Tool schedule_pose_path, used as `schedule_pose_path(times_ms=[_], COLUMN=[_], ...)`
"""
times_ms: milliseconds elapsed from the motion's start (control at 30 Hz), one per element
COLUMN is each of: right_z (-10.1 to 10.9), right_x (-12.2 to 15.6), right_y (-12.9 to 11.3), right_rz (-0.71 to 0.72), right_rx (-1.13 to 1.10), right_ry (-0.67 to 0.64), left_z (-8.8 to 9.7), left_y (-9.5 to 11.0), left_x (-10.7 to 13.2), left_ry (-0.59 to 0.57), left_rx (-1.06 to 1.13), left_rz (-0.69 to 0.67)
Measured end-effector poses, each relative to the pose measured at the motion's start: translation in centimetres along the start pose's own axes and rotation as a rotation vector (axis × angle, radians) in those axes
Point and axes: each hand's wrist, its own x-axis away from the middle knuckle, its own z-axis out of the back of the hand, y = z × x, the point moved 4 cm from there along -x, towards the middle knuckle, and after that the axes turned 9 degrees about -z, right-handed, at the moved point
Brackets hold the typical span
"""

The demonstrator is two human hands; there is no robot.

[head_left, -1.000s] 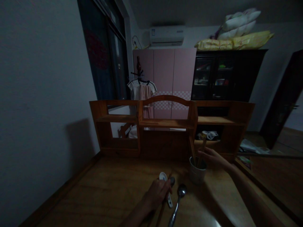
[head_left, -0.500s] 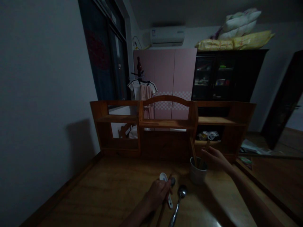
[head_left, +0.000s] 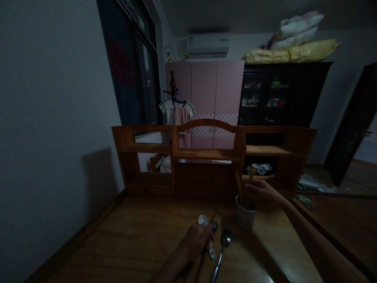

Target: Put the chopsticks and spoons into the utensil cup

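In this dim room my left hand [head_left: 196, 240] rests on the wooden desk [head_left: 132, 243], fingers curled round a wooden chopstick [head_left: 204, 257] that lies beside a white ceramic spoon [head_left: 203, 220]. A metal spoon [head_left: 221, 251] lies just right of it. My right hand [head_left: 262, 190] reaches over a white cup [head_left: 246, 217] and pinches a wooden chopstick [head_left: 249, 188] that stands in it next to another stick.
A wooden shelf unit [head_left: 212, 153] stands along the desk's far edge, with small items in its right compartment [head_left: 259, 168]. Beyond are a pink wardrobe [head_left: 206, 94], a dark cabinet [head_left: 279, 94] with bedding on top, and a window at left.
My right hand shifted slightly left over the cup, and the stick it holds stands more upright. The left hand has stayed put.
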Motion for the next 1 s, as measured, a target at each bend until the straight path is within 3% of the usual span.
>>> schedule_pose_path(times_ms=[267,567,767,833,1000], right_z=[-1.7,-2.4,-2.5,-1.9,0.6], right_x=[0.6,1.7,1.9,1.8,3.4], right_y=[1.3,1.8,2.2,2.4,1.4], right_rz=[-0.064,-0.121,-0.129,-0.11,-0.054], right_rx=[-0.018,-0.081,-0.092,-0.067,-0.035], right_ry=[-0.096,-0.042,-0.105,-0.015,0.451], left_z=[0.2,0.3,0.6,0.8,1.1], left_y=[0.3,0.6,1.1,1.1,0.9], left_x=[0.0,0.0,0.2,0.2,-0.4], left_ry=[-0.009,-0.014,0.014,0.053,0.174], left_rx=[-0.032,-0.047,-0.035,-0.059,-0.194], left_rz=[0.0,-0.002,-0.022,-0.043,-0.143])
